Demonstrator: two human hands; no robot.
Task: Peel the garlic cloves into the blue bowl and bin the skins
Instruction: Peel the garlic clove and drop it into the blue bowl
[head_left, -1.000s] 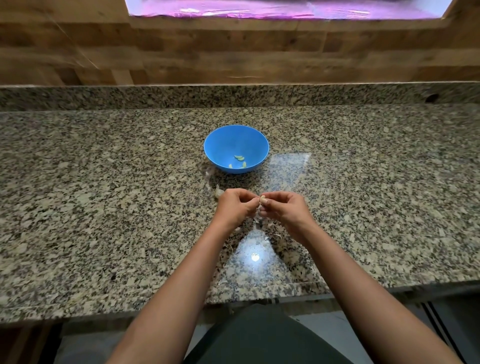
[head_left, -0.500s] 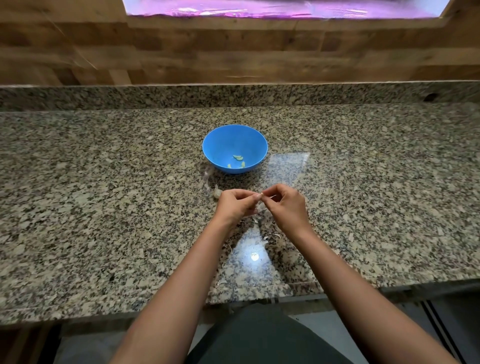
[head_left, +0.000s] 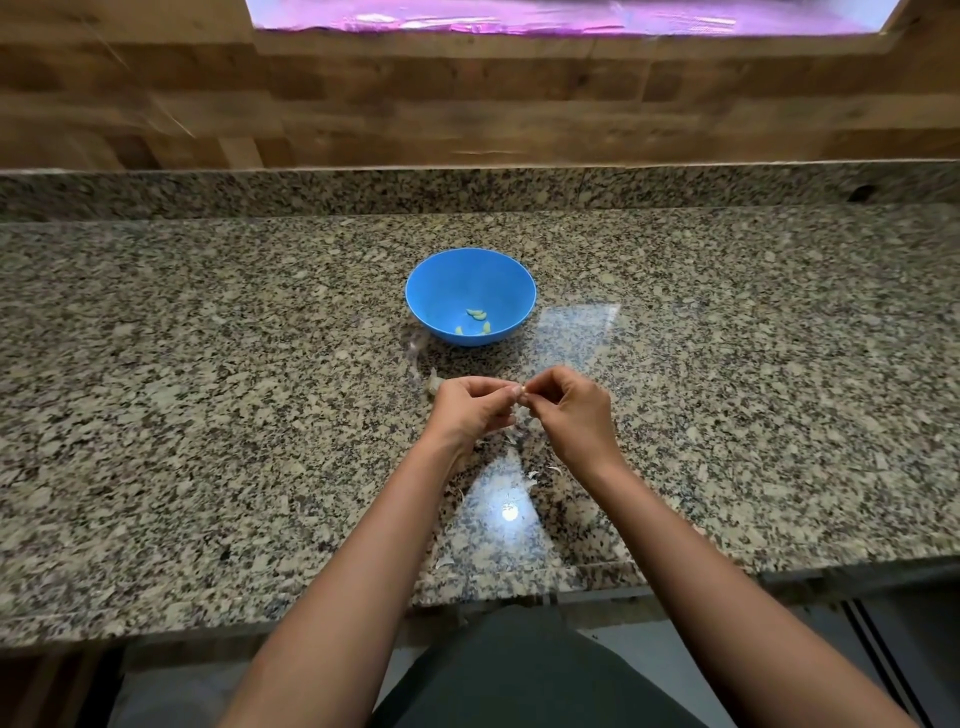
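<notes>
A blue bowl (head_left: 441, 283) stands on the granite counter with three peeled garlic cloves (head_left: 476, 314) in its bottom. Just in front of it my left hand (head_left: 467, 410) and my right hand (head_left: 571, 410) meet above the counter. Between their fingertips they pinch a small garlic clove (head_left: 524, 391), mostly hidden by the fingers. An unpeeled garlic clove (head_left: 434, 384) lies on the counter at the left of my left hand. Thin white skins (head_left: 530, 475) are scattered on the counter under and behind my hands.
The speckled granite counter (head_left: 208, 415) runs wide to both sides, with a low granite upstand and a wooden wall behind. Its front edge (head_left: 519, 587) is close to my body. No bin is in view.
Both hands have moved slightly away from me and turned the clove between the fingertips. The bowl and the loose clove stay where they were.
</notes>
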